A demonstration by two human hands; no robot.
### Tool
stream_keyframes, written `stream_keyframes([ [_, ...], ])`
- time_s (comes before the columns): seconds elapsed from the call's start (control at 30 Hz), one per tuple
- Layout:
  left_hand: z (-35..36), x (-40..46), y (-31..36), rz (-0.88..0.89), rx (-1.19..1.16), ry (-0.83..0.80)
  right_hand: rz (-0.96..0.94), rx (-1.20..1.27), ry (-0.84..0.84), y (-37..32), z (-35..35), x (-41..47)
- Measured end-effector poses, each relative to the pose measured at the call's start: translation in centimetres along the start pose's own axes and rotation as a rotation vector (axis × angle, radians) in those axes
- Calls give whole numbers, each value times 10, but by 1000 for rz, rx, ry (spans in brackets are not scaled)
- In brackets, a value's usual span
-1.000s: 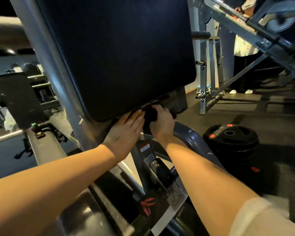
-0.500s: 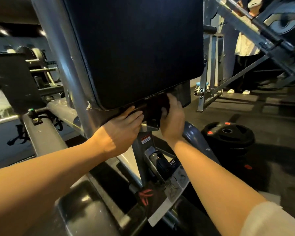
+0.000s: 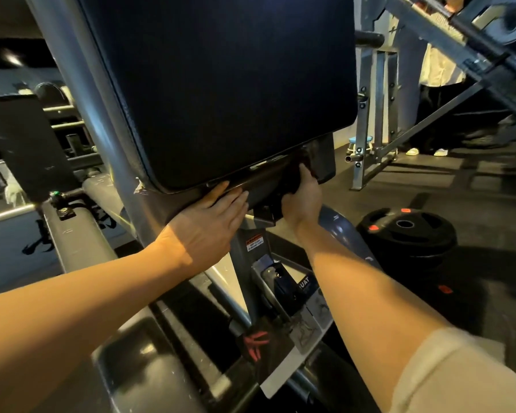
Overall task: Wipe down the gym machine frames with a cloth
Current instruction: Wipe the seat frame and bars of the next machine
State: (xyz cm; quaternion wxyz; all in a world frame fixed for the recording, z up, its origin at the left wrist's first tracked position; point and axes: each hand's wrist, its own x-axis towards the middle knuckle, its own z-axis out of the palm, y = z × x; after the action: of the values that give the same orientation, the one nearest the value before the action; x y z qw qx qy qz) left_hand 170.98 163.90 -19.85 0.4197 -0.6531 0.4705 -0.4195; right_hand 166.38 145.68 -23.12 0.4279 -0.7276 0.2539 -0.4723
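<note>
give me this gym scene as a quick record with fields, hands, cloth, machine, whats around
left hand: flat, fingers straight, pressed on the frame under the pad
right hand: grips a dark cloth against the bracket below the pad
pad: large, black, tilted, on a grey frame
floor, right: stacked black weight plates
background: small blue stool; a person's legs and white shoes

Black weight plates point(image 3: 405, 231) lie stacked on the dark floor point(image 3: 474, 198). Beyond, a person point(image 3: 438, 84) stands near a small blue stool point(image 3: 360, 144).
</note>
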Motion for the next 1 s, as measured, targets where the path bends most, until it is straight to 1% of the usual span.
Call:
stream_keyframes([
  [0.07,3,1,0,-19,-28,15,-258,-78,28,-9,2,-18],
  [0.1,5,0,1,-38,-53,40,-367,-90,9,-15,3,-26],
  [0.13,6,0,0,-48,-74,63,-412,-90,-14,-19,5,-33],
  [0.17,5,-2,0,-44,-109,87,-378,-72,-22,-23,4,-38],
  [0.2,3,-5,0,-22,-167,124,-291,-18,-17,-27,4,-45],
  [0.23,0,-9,1,7,-221,191,-202,39,2,-31,5,-52],
  [0.27,-3,-14,2,24,-265,286,-155,70,5,-36,8,-62],
  [0.33,-8,-30,0,11,-386,440,-160,53,-90,-50,14,-88],
  [0.4,-4,-59,3,-67,-461,503,-206,60,-184,-59,18,-109],
  [0.47,4,-92,6,-165,-500,538,-185,79,-184,-64,19,-117],
  [0.53,14,-120,6,-276,-524,548,-143,70,-159,-70,21,-129],
  [0.57,17,-128,4,-326,-537,530,-136,85,-180,-76,21,-139],
  [0.63,21,-135,-1,-400,-571,460,-192,132,-248,-88,25,-160],
  [0.67,20,-134,-3,-425,-595,425,-218,143,-251,-94,28,-168],
  [0.7,19,-134,-5,-452,-619,399,-228,148,-219,-98,31,-174],
  [0.77,17,-134,-8,-500,-645,396,-234,157,-144,-106,40,-183],
  [0.87,25,-143,-9,-523,-708,415,-387,165,-171,-117,54,-194],
  [0.93,34,-150,-16,-540,-737,387,-353,195,-85,-124,60,-190],
  [0.97,39,-153,-20,-549,-741,386,-330,193,-31,-127,63,-189],
  [1.0,42,-155,-25,-558,-757,410,-340,174,-16,-131,66,-190],
])
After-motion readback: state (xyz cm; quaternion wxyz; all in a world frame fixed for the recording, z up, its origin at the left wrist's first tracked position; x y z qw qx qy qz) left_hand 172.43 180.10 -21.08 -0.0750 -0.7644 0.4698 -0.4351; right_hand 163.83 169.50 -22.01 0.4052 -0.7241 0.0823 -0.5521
